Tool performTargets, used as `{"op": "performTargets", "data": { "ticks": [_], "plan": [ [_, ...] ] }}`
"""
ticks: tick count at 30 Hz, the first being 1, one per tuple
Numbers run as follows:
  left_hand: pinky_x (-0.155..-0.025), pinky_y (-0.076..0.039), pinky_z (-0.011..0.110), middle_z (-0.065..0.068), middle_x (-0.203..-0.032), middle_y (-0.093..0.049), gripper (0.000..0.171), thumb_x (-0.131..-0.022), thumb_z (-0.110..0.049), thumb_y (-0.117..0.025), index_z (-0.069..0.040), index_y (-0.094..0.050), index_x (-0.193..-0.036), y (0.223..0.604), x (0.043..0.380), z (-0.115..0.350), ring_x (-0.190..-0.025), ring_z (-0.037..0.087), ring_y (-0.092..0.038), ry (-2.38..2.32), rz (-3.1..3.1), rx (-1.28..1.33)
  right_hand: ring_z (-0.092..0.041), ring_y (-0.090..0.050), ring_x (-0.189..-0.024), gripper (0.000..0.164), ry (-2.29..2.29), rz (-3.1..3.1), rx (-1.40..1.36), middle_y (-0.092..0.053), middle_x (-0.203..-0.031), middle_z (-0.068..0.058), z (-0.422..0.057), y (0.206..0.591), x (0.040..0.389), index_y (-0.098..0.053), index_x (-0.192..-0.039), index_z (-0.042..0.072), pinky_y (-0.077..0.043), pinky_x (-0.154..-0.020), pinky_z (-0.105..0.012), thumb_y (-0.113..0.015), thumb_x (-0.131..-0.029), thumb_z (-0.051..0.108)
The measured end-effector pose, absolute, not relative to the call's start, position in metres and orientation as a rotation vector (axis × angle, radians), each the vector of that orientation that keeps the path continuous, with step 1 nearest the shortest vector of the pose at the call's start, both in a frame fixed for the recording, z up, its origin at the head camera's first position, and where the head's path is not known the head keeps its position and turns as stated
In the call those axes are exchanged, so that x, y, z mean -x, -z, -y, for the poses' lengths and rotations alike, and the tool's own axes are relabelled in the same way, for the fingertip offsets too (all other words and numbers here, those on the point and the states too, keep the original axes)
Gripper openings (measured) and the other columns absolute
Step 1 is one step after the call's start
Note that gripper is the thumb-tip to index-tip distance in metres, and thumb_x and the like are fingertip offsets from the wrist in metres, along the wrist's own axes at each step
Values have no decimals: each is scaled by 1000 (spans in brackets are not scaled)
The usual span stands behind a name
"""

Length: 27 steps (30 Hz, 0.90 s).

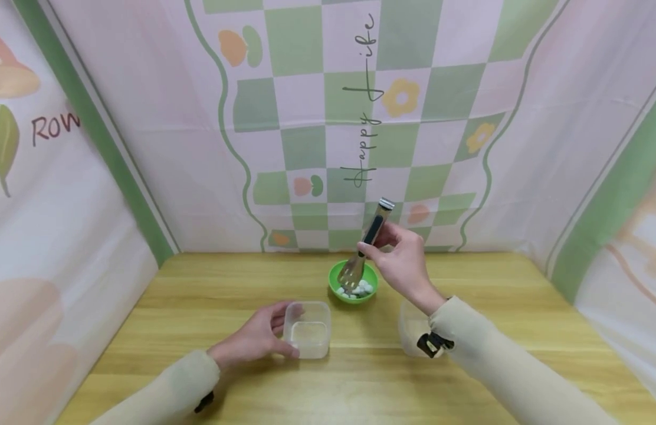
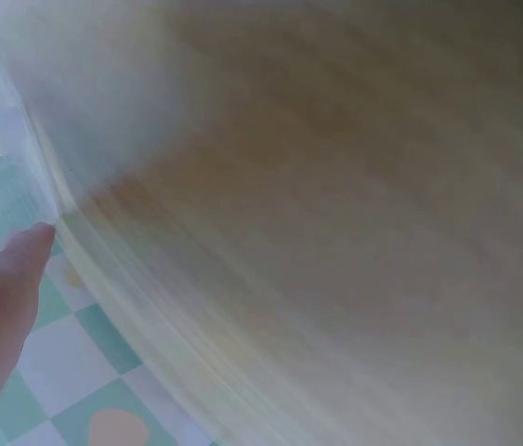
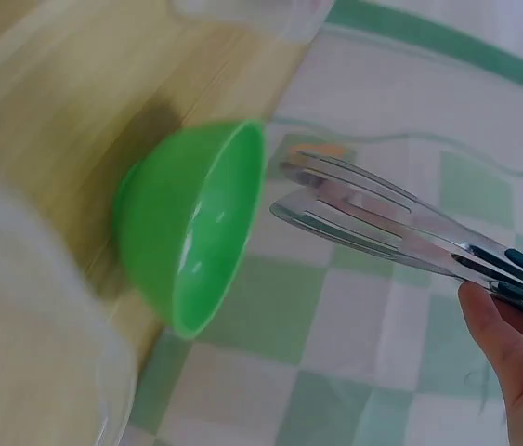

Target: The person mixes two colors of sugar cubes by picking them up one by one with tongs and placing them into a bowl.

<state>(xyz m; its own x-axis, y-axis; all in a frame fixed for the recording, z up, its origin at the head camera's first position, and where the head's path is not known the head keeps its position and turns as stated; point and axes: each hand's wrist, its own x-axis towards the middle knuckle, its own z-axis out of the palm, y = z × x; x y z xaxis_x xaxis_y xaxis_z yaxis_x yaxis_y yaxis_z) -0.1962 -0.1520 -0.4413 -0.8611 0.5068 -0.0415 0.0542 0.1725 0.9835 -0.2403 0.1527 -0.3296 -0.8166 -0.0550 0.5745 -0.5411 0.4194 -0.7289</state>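
My right hand [image 1: 404,262] grips metal tongs [image 1: 374,232] by their black-padded arms. The slotted tips slant down over the green bowl [image 1: 334,289], close above small white pieces [image 1: 364,288] lying in it. In the right wrist view the tong arms [image 3: 382,218] stand slightly apart, with nothing seen between them. My left hand [image 1: 253,335] holds a small clear plastic container [image 1: 309,350] from its left side, thumb at the near corner and fingers around the far one. No contents show inside it. The left wrist view is mostly blur, with a fingertip [image 2: 40,237] at its left.
A second clear container [image 1: 410,330] stands on the right, partly hidden beneath my right wrist. All of it sits on a wooden table [image 1: 222,283]. A checked cloth backdrop [image 1: 349,141] hangs right behind the table's far edge, with more cloth on both sides.
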Motion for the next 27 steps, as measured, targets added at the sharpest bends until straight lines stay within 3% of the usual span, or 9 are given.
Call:
{"op": "performTargets", "data": {
  "ticks": [13, 27],
  "plan": [
    [-117, -43, 45, 24, -155, -49, 99, -74, 4, -90, 6, -37, -157, 441, 196, 152, -142, 42, -48, -1693, -2130, -547, -21, -72, -75, 23, -1638, 2143, -765, -74, -84, -3, -107, 329, 197, -75, -101, 3, -66, -66, -34, -87, -83, -2],
    [-117, -43, 43, 21, -155, -50, 96, -77, 1, -91, 3, -38, -157, 441, 198, 154, -142, 38, -49, -1685, -2116, -522, -16, -71, -77, 20, -1655, 2325, -826, -75, -85, 3, -81, 359, 200, -73, -100, 9, -62, -68, -34, -85, -86, 1]
  ]
}}
